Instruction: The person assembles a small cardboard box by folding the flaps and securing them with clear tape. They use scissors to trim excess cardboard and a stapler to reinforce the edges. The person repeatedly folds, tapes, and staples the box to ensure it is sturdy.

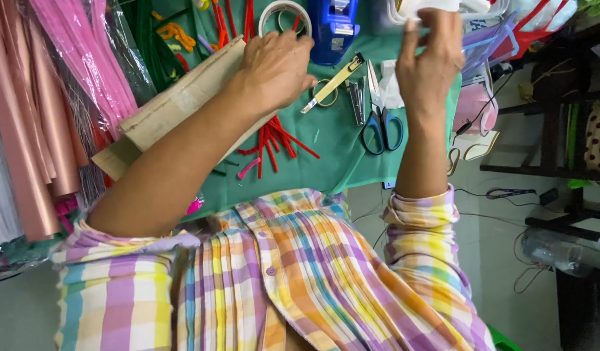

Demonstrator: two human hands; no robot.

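My left hand [274, 68] lies knuckles up on the green-covered table [339, 159], fingers curled down beside the end of a long cardboard tube [176, 104] and above a bunch of red pipe cleaners [280, 140]. What is under its fingers is hidden. My right hand [430, 58] is raised over the table's right side, thumb and forefinger pinched together on what looks like a small thin pale piece. Just left of its wrist lie blue-handled scissors [381, 123]. Between the hands lie a yellow box cutter [332, 84] and a small metal tool [356, 99].
A tape roll [285, 16] and a blue tape dispenser [334, 26] stand at the far edge. Pink wrapping sheets [85, 58] and rose-coloured paper rolls [26, 117] fill the left. Past the table's right edge are a dark shelf [560, 130], cables and a plastic bottle [560, 250].
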